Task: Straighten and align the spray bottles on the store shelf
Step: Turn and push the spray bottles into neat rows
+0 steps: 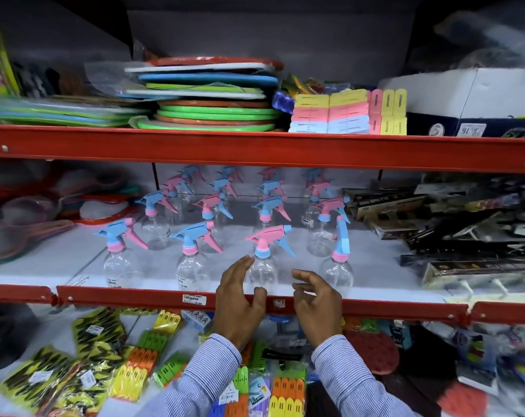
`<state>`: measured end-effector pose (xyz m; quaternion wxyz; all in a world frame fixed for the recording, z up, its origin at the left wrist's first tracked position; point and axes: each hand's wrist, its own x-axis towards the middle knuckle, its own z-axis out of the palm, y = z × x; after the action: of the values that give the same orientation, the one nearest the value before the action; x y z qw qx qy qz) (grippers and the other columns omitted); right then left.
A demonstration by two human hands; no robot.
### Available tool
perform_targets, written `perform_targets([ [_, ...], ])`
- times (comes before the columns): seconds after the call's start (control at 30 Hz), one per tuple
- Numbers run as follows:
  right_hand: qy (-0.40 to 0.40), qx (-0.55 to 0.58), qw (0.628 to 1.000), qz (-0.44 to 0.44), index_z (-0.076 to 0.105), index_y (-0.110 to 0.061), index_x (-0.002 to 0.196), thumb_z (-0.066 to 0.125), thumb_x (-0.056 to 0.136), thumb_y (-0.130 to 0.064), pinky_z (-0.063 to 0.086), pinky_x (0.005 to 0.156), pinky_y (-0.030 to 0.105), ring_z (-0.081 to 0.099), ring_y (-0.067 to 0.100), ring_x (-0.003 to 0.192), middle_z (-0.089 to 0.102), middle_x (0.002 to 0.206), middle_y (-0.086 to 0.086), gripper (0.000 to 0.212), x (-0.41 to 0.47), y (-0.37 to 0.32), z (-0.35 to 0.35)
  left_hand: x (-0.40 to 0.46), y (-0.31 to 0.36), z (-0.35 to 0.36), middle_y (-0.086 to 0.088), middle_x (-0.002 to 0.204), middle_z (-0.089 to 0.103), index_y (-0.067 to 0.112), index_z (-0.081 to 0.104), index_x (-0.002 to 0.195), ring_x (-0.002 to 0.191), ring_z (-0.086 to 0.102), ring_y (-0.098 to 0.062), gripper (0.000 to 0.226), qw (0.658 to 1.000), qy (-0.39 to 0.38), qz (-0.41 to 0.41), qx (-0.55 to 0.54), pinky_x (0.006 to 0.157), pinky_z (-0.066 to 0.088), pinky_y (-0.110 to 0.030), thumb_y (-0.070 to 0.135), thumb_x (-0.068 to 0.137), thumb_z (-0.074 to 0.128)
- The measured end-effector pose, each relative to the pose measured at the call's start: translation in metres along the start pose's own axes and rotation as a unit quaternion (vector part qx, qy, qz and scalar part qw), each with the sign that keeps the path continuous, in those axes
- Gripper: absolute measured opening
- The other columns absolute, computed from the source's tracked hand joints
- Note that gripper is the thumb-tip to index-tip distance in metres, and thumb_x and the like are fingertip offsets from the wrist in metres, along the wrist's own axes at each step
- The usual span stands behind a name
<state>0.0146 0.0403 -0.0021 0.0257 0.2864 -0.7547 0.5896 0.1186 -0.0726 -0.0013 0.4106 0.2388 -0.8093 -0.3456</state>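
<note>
Several clear spray bottles with pink and blue trigger heads stand in rows on the white middle shelf. The front row holds a blue-headed bottle at the left, another blue-headed bottle, a pink-headed bottle and a bottle whose blue head is turned end-on toward me. My left hand is at the pink-headed bottle's left side, fingertips touching or nearly touching it. My right hand hovers apart on its right, fingers spread. Both hands hold nothing.
A red shelf rail with a price tag runs along the front edge. Dark boxed goods pile up at the right of the bottles, coloured plastic scoops at the left. Stacked mats and clip packs fill the shelf above; packaged clips lie below.
</note>
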Motion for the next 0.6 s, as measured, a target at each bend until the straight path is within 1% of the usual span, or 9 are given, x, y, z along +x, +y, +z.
perform_targets([
  [0.07,0.052,0.011,0.999,-0.001,0.072,-0.022,0.094,0.059,0.079,0.002,0.046,0.060,0.002,0.065,-0.002,0.076,0.073,0.088,-0.008,0.032,-0.004,0.006,-0.012,-0.004,0.008,0.002,0.005,0.126,0.056,0.026,0.056,0.122,0.115,0.052,-0.006,0.045,0.999,0.023,0.029,-0.011,0.097,0.050,-0.031,0.020,0.077,0.056],
  [0.2,0.155,0.007,0.988,0.001,0.071,-0.021,0.077,0.058,0.071,0.006,0.043,0.052,0.011,0.060,0.015,0.059,0.070,0.065,-0.001,0.031,-0.007,0.021,-0.043,-0.013,0.029,0.019,0.006,0.109,0.058,0.024,0.062,0.110,0.102,0.056,-0.006,0.033,0.997,0.014,0.064,-0.032,0.084,0.052,-0.024,0.017,0.077,0.057],
  [0.27,0.188,0.009,0.982,0.009,0.068,-0.021,0.075,0.056,0.070,0.007,0.043,0.053,0.012,0.059,0.016,0.060,0.069,0.068,-0.001,0.032,-0.003,0.029,-0.059,-0.017,0.039,0.034,0.007,0.107,0.058,0.024,0.062,0.110,0.100,0.057,-0.004,0.033,0.997,-0.015,0.056,-0.041,0.083,0.052,-0.024,0.017,0.077,0.058],
  [0.33,0.209,0.016,0.978,0.005,0.066,-0.022,0.077,0.054,0.071,0.007,0.047,0.061,0.014,0.061,0.012,0.067,0.070,0.076,-0.001,0.032,0.007,0.036,-0.074,-0.019,0.047,0.049,0.009,0.109,0.058,0.025,0.060,0.113,0.099,0.057,-0.004,0.037,0.997,-0.051,0.046,-0.037,0.085,0.051,-0.024,0.020,0.077,0.058],
  [0.37,0.206,0.019,0.978,-0.002,0.066,-0.022,0.080,0.053,0.073,0.006,0.049,0.068,0.019,0.062,0.013,0.073,0.071,0.082,0.000,0.032,0.014,0.040,-0.079,-0.020,0.050,0.057,0.008,0.111,0.058,0.025,0.058,0.116,0.100,0.057,-0.005,0.039,0.996,-0.069,0.042,-0.029,0.087,0.051,-0.025,0.022,0.077,0.058],
  [0.43,0.155,0.030,0.987,0.005,0.065,-0.020,0.092,0.051,0.081,0.000,0.051,0.079,0.029,0.063,0.016,0.088,0.070,0.097,0.002,0.027,0.032,0.052,-0.089,-0.022,0.057,0.071,0.006,0.117,0.057,0.025,0.054,0.122,0.101,0.057,-0.007,0.044,0.995,-0.093,0.026,-0.011,0.089,0.050,-0.028,0.025,0.078,0.059],
  [0.5,0.053,0.048,0.996,0.046,0.064,-0.022,0.107,0.046,0.089,-0.016,0.048,0.094,0.036,0.060,0.018,0.105,0.066,0.115,0.002,0.026,0.051,0.065,-0.094,-0.024,0.066,0.083,0.003,0.122,0.057,0.023,0.052,0.125,0.102,0.058,-0.009,0.047,0.995,-0.098,-0.001,-0.008,0.090,0.053,-0.032,0.024,0.079,0.062],
  [0.57,-0.044,0.063,0.992,0.098,0.061,-0.030,0.113,0.041,0.083,-0.032,0.042,0.106,0.043,0.056,0.020,0.117,0.062,0.127,0.000,0.037,0.069,0.072,-0.096,-0.026,0.075,0.093,0.001,0.123,0.057,0.021,0.053,0.125,0.101,0.058,-0.010,0.047,0.996,-0.085,-0.016,-0.005,0.089,0.054,-0.034,0.022,0.079,0.063],
  [0.6,-0.082,0.065,0.988,0.116,0.062,-0.034,0.113,0.040,0.079,-0.035,0.040,0.108,0.045,0.055,0.020,0.119,0.061,0.128,-0.001,0.041,0.079,0.077,-0.095,-0.026,0.080,0.099,0.001,0.123,0.057,0.020,0.053,0.125,0.101,0.059,-0.010,0.047,0.997,-0.078,-0.022,-0.002,0.089,0.054,-0.034,0.021,0.079,0.063],
])
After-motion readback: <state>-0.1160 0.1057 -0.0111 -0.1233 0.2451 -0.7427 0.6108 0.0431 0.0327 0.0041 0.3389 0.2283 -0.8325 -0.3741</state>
